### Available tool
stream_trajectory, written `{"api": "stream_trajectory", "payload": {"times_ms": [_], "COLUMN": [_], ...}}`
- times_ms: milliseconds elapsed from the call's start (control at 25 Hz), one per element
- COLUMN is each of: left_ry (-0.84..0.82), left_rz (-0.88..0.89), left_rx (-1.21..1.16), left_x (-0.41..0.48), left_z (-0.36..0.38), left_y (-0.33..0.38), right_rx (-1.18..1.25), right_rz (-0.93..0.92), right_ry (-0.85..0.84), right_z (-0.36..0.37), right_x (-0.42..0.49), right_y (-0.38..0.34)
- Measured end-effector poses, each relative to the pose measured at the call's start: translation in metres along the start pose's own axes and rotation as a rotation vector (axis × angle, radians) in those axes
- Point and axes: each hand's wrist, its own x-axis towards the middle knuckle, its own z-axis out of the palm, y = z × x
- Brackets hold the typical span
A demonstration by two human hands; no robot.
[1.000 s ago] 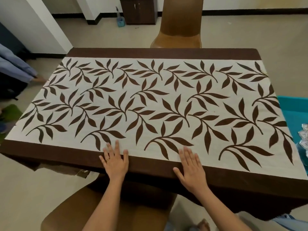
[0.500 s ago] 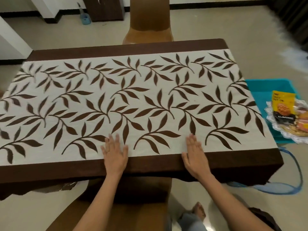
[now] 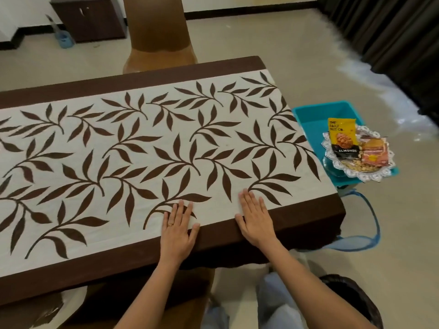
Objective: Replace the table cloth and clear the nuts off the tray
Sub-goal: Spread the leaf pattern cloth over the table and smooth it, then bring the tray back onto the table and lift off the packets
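Note:
A cream table cloth [image 3: 152, 148] with brown leaf print and a dark brown border lies flat over the whole table. My left hand [image 3: 178, 230] and my right hand [image 3: 255, 218] rest flat on it near the front edge, fingers straight, right hand closer to the table's right end. Off the right end sits a silver lace-edged tray [image 3: 370, 178] holding a yellow almonds packet [image 3: 342, 138], an orange packet [image 3: 374, 155] and loose nuts [image 3: 354, 166].
The tray rests on a teal plastic bin [image 3: 318, 119] with a blue strap [image 3: 373, 224] on the floor beside it. A brown chair [image 3: 156, 41] stands at the far side, another under the near edge. Dark curtains hang at the right; a cabinet [image 3: 88, 17] stands far left.
The view has swung to the right, bringing the tray and bin fully into sight. Both hands have slid rightward along the cloth's front edge, staying flat.

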Motion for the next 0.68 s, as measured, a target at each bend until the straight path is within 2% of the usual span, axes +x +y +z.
{"api": "stream_trajectory", "payload": {"times_ms": [120, 200, 240, 360, 480, 560, 680], "left_ry": [0.033, 0.063, 0.068, 0.032, -0.023, -0.060, -0.108], "left_rz": [-0.135, -0.260, -0.256, -0.032, 0.126, 0.160, 0.117], "left_rx": [-0.007, -0.002, -0.025, -0.157, -0.152, -0.104, -0.011], "left_x": [0.000, 0.015, 0.026, 0.081, 0.135, 0.158, 0.169], "left_z": [-0.002, -0.005, -0.006, 0.007, 0.031, 0.043, 0.058], "left_y": [0.019, 0.065, 0.094, 0.202, 0.289, 0.323, 0.344], "right_rx": [-0.001, -0.007, -0.001, 0.049, 0.085, 0.083, 0.095], "right_rz": [0.094, 0.145, 0.157, 0.124, -0.045, -0.058, 0.052], "right_ry": [0.000, 0.009, 0.010, -0.013, -0.026, -0.015, 0.008], "right_z": [-0.018, -0.031, -0.037, -0.050, -0.058, -0.060, -0.069], "right_x": [-0.004, -0.009, -0.009, 0.003, 0.018, 0.017, 0.008], "right_y": [0.060, 0.100, 0.115, 0.147, 0.169, 0.193, 0.243]}}
